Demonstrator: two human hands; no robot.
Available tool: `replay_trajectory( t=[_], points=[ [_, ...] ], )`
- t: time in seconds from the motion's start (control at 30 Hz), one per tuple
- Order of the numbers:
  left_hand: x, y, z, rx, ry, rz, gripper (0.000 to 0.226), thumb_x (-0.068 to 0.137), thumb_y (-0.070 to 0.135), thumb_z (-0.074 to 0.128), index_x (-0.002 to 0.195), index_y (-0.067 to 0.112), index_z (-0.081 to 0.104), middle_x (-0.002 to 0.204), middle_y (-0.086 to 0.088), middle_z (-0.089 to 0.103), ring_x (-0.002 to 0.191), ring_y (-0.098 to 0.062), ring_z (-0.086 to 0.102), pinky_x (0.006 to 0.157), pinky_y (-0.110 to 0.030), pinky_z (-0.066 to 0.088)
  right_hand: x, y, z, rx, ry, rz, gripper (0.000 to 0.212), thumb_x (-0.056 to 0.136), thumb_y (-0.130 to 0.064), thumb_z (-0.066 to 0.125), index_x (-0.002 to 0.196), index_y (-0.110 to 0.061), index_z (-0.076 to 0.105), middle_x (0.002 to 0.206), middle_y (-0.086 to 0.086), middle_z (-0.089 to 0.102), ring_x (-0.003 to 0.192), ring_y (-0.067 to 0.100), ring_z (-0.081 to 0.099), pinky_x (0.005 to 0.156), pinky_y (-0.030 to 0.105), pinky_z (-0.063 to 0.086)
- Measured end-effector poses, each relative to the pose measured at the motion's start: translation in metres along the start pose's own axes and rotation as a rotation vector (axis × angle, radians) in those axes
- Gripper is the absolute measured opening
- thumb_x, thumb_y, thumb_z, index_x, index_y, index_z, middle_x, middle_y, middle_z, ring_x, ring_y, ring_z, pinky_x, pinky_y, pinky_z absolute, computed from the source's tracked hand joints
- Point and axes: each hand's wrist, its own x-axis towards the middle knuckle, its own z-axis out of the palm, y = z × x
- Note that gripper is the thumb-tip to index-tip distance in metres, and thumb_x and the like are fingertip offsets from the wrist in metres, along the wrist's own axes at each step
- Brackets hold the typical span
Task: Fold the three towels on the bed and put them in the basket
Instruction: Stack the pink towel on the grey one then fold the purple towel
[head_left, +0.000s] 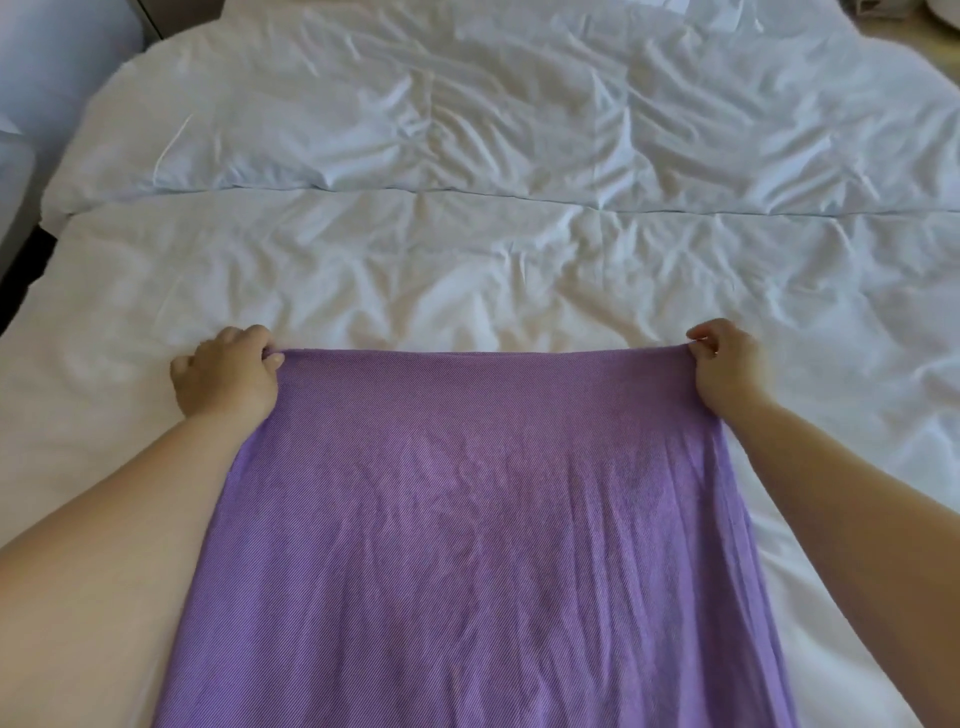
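Seen from the head camera, looking down: a purple towel (478, 519) lies stretched over the near part of a bed (467, 249) covered in rumpled white bedding, its far edge pulled taut between two bare hands. The left hand (226, 371) has its fingers curled round the far left corner, a closed grip on the cloth. The right hand (724, 364) pinches the far right corner between thumb and curled fingers. The towel's near end runs out of the bottom of the picture, so how it lies there cannot be told. No basket and no other towels are in view. This looks like an early step, with the first fold not yet made. The main risk is a crooked fold: if one hand travels further or faster than the other, the corners will not meet the hidden near corners squarely. The pinch on the right looks slight, so the corner could slip free under tension. The soft, creased bedding beneath may also drag and bunch the cloth.
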Motion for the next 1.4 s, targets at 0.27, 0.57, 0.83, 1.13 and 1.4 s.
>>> replay_trajectory(
  t=[0.27,0.57,0.83,1.13,1.4],
  points=[
    [-0.098,0.082,0.016,-0.081,0.028,0.819,0.045,0.095,0.044,0.039,0.136,0.03,0.048,0.148,0.002,0.043,0.135,-0.021,0.04,0.112,-0.046,0.024,-0.117,-0.063,0.068,-0.159,-0.196,-0.648,0.049,0.094,-0.041,0.04,0.14,-0.024,0.044,0.151,-0.001,0.036,0.138,0.025,0.035,0.11,0.041,0.03],
    [-0.054,0.016,0.031,0.279,-0.132,0.284,0.07,0.088,0.063,-0.009,0.151,0.034,0.001,0.161,0.005,-0.003,0.148,-0.017,-0.005,0.116,-0.046,-0.012,-0.065,0.023,0.029,-0.625,-0.142,-0.328,0.064,0.093,-0.056,0.018,0.151,-0.028,0.017,0.16,-0.009,0.011,0.148,0.014,0.001,0.12,0.038,-0.002],
    [-0.159,0.051,0.034,0.095,-0.205,0.655,0.062,0.095,0.06,0.011,0.15,0.032,0.022,0.158,0.006,0.022,0.146,-0.018,0.016,0.116,-0.049,0.013,-0.165,0.005,0.062,-0.52,-0.297,-0.599,0.064,0.093,-0.061,0.022,0.149,-0.03,0.022,0.155,-0.015,0.014,0.146,0.013,0.011,0.119,0.036,0.01],
    [-0.212,0.014,0.009,-0.009,-0.154,0.583,0.062,0.096,0.058,0.02,0.152,0.031,0.016,0.161,0.0,0.011,0.148,-0.022,0.01,0.118,-0.05,0.007,-0.211,0.024,0.017,-0.342,-0.17,-0.392,0.063,0.092,-0.05,0.035,0.147,-0.02,0.032,0.156,0.0,0.02,0.146,0.025,0.014,0.118,0.041,0.013],
    [-0.294,-0.043,0.015,0.084,-0.21,0.535,0.067,0.096,0.056,0.008,0.141,0.023,0.044,0.149,-0.002,0.039,0.135,-0.025,0.043,0.112,-0.048,0.025,-0.315,0.103,-0.011,-0.578,-0.268,-0.211,0.059,0.095,-0.056,0.024,0.15,-0.034,0.014,0.158,-0.016,0.007,0.147,0.011,0.004,0.119,0.038,0.008]
  ],
)
